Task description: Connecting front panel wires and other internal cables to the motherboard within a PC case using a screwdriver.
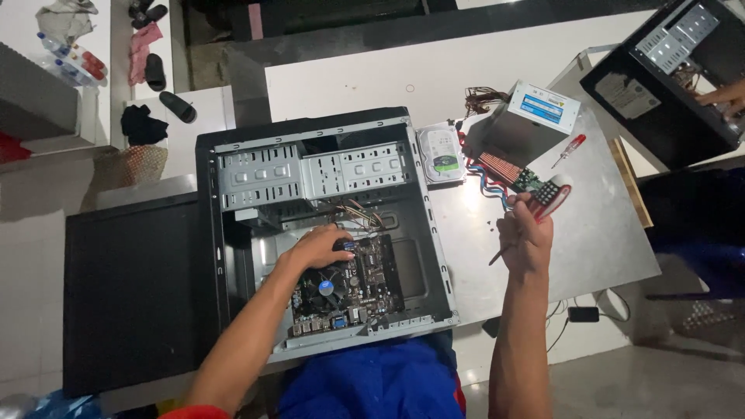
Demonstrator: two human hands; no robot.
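Observation:
An open black computer case [438,256] lies on its side on the table, its motherboard [365,283] and round cooler fan [326,287] exposed. My left hand [318,247] rests inside the case on the upper part of the motherboard, fingers spread, holding nothing that I can see. My right hand [526,233] is raised over the table to the right of the case, fist closed on a screwdriver [543,203] with a red and black handle, its shaft pointing down-left.
A hard drive [442,155], a grey power supply [528,116] with coloured cables and a small red screwdriver [570,147] lie on the metal table [605,225]. A black side panel [132,295] lies left. Another person's hand [722,95] reaches into a second case [667,77] top right.

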